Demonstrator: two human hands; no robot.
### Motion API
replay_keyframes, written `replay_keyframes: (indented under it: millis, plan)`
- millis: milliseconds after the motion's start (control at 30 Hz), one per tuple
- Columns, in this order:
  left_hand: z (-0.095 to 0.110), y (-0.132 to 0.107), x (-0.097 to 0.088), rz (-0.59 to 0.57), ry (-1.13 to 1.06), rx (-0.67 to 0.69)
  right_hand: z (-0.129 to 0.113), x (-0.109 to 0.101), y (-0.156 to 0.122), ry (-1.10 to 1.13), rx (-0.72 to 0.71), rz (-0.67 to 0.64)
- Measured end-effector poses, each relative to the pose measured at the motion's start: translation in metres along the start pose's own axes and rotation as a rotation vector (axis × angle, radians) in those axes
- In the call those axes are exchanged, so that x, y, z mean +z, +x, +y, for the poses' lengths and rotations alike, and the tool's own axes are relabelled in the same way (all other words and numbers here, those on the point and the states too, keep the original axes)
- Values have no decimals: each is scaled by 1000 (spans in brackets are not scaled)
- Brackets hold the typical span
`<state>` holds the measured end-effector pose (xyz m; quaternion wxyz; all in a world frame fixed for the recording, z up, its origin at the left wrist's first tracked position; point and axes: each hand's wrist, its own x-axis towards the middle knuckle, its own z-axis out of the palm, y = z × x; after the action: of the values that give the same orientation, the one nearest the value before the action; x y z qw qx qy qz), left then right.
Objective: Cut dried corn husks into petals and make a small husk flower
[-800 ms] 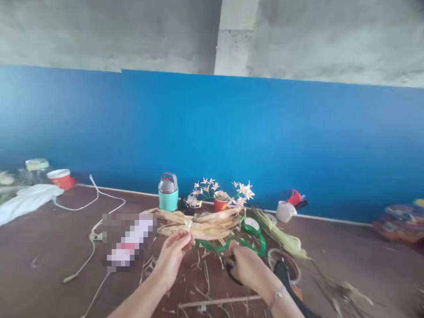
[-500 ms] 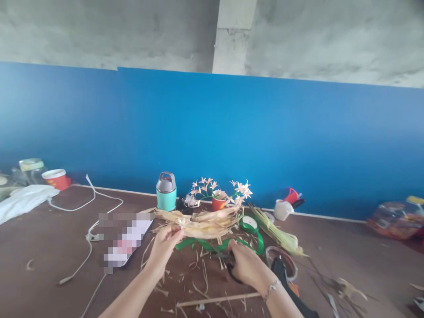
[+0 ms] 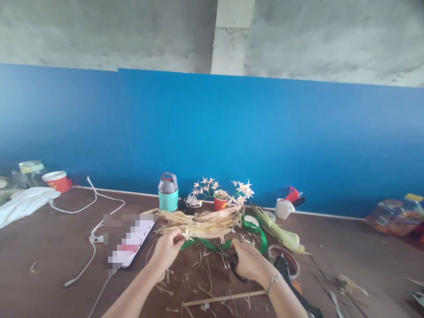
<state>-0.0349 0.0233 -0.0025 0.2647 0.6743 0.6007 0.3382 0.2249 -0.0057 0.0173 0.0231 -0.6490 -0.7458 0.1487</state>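
Observation:
My left hand is closed in a pinch on a small pale husk piece just in front of a pile of dried corn husks. My right hand is closed around black-handled scissors, whose blades point left toward the pinched piece. A green ribbon curls between the husk pile and my right hand. Behind the pile stands an orange pot of small husk flowers.
On the brown table: a teal lidded container, white cable, a blurred flat item, red cup, white cloth, green stalk bundle, a thin stick, a tape ring, bags far right. Husk scraps litter the front.
My hands stay in nearly the same spot. The left keeps its pinch on the husk piece, and the scissors in the right hand have edged a little closer to it.

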Motion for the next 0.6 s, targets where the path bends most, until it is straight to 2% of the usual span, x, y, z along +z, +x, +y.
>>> replay_keyframes:
  millis: [133,200,300,400,600]
  plan:
    - [-6,5,-1,-1,14,-16,4,-7,2,49,10,-81]
    - [-11,8,0,12,-32,-18,1,-14,2,53,7,-70]
    - [-15,12,3,29,-176,10,-14,-21,7,26,14,66]
    - [-13,13,3,54,-305,39,-40,-22,23,35,33,207]
    - [-7,11,3,107,-328,127,-84,-2,67,130,-107,376]
